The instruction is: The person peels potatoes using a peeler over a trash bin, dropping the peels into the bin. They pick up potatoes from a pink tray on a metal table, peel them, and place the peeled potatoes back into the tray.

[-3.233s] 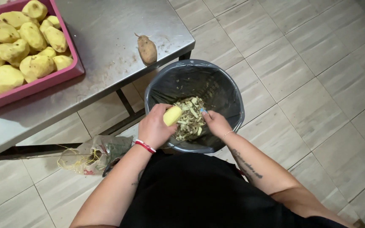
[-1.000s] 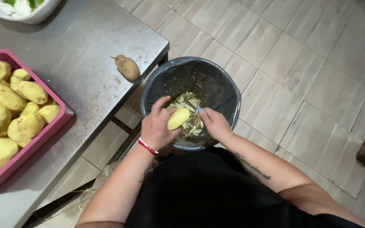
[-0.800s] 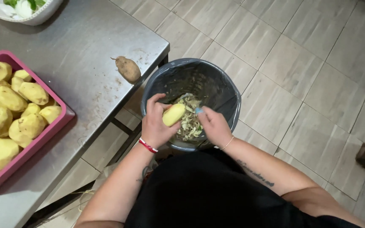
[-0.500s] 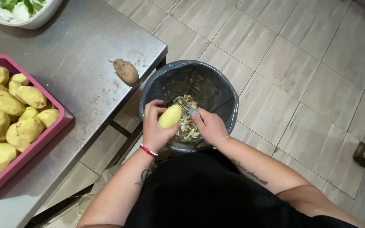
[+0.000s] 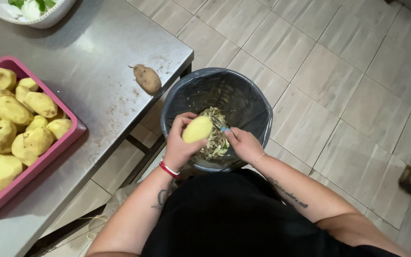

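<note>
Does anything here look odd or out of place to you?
One thing: a single brown unpeeled potato lies alone near the steel table's edge, apart from the peeled ones in the pink tray, with dirt specks scattered around it. Otherwise the peelings sit inside the lined bin.

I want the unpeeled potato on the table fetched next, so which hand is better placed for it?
Left, probably. The left hand is on the table's side, nearer the unpeeled potato, though it holds the peeled potato. The right hand grips the peeler.

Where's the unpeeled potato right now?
In the head view, the unpeeled potato lies alone near the steel table's corner, between the pink tray and the lined bin.
</note>
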